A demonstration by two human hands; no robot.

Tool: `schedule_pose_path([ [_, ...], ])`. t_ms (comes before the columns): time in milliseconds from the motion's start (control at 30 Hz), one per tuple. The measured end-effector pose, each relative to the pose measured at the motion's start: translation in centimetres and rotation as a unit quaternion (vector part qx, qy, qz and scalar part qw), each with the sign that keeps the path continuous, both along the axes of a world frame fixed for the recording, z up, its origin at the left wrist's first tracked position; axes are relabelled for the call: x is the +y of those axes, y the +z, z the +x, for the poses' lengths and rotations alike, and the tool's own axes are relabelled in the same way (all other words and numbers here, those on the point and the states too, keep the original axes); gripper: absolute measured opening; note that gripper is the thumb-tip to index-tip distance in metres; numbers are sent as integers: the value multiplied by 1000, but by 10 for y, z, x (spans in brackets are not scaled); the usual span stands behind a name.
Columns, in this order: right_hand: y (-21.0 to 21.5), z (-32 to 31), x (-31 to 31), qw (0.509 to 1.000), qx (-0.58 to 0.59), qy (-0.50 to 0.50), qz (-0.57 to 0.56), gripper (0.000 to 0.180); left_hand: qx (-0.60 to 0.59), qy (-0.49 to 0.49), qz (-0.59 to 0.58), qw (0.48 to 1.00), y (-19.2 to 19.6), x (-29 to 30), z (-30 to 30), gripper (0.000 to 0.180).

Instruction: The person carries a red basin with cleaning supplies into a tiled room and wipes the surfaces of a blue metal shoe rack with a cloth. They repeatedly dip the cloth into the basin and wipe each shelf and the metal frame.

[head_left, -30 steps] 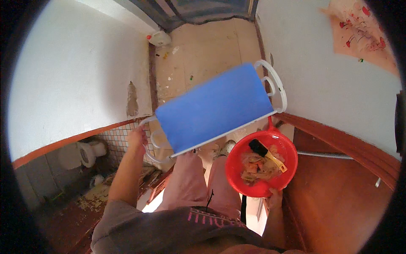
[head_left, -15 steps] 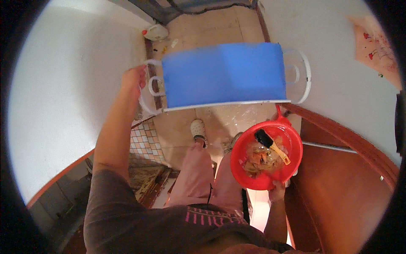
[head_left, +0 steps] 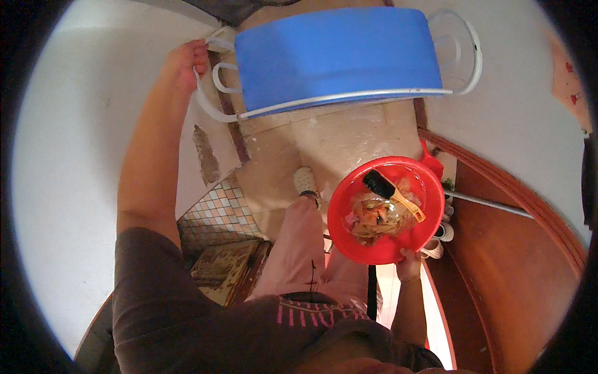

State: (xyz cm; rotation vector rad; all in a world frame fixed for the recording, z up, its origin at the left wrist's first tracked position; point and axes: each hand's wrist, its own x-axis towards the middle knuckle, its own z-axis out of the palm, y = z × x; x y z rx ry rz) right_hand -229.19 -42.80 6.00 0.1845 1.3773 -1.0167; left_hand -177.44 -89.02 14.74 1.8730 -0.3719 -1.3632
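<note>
My left hand point(head_left: 187, 65) is closed round the white tubular side of a piece of furniture with a blue panel point(head_left: 336, 59). It is held up off the floor ahead of me, its curved white tubes point(head_left: 473, 56) looping out at both ends. Low on the right, my right hand point(head_left: 408, 265) grips the near rim of a red basin point(head_left: 339, 218). Inside the basin lie crumpled, clear and brownish scraps point(head_left: 377, 221), with a brush point(head_left: 393, 194) on top that has black bristles and an orange-yellow handle. The right fingers under the basin are partly hidden.
White walls point(head_left: 93, 143) rise on both sides of a narrow tiled floor point(head_left: 274, 146). To the right stands a brown wooden cabinet point(head_left: 498, 262) with a metal rail point(head_left: 492, 204), and shoes point(head_left: 433, 248) lie beside it. A red piece point(head_left: 431, 163) shows behind the basin.
My left hand has moved farther ahead and slightly left, carrying the blue-panelled furniture away from me. The red basin in my right hand has shifted a little left and forward.
</note>
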Motion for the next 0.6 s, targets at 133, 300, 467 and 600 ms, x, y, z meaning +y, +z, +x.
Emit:
schedule_pose_path([
  [133,-3,1,4,1000,8,9,6,64,-1,71,-40,997,7,25,-14,15],
  [300,2,7,-4,1000,-14,-17,8,68,55,113,-55,991,-13,44,21,14],
  [467,-9,5,7,1000,19,5,2,68,146,200,-113,962,0,74,10,26],
  [600,-6,12,-1,997,20,40,-66,60,48,212,-196,956,-52,163,25,34],
])
